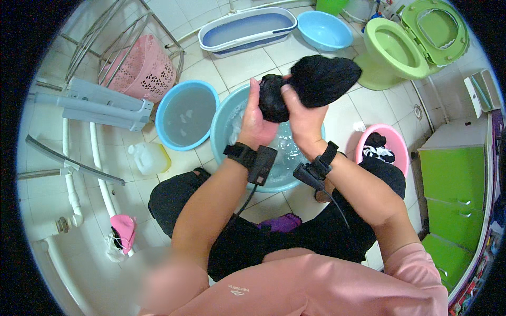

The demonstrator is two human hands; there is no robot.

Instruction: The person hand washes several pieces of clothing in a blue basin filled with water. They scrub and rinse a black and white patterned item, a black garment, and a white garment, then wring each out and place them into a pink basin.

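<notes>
A wet black cloth bundle (325,81) is held up above a teal plastic basin (214,138) of soapy water. My right hand (306,120) grips it around a narrow part, with the larger portion spreading beyond the fist. The smaller bunched end rests against the open palm and fingers of my left hand (259,122). Some pale cloth (236,128) lies in the water at the basin's left side. The exact kind of black garment cannot be told.
Left stand a blue basin (187,114) of cloudy water, a plastic jug (149,158) and a pink basket (152,75). A pink basin (401,144) with black and white cloths sits right. Behind are a long tub (247,29), a light-blue basin (324,31) and a green toilet (395,49).
</notes>
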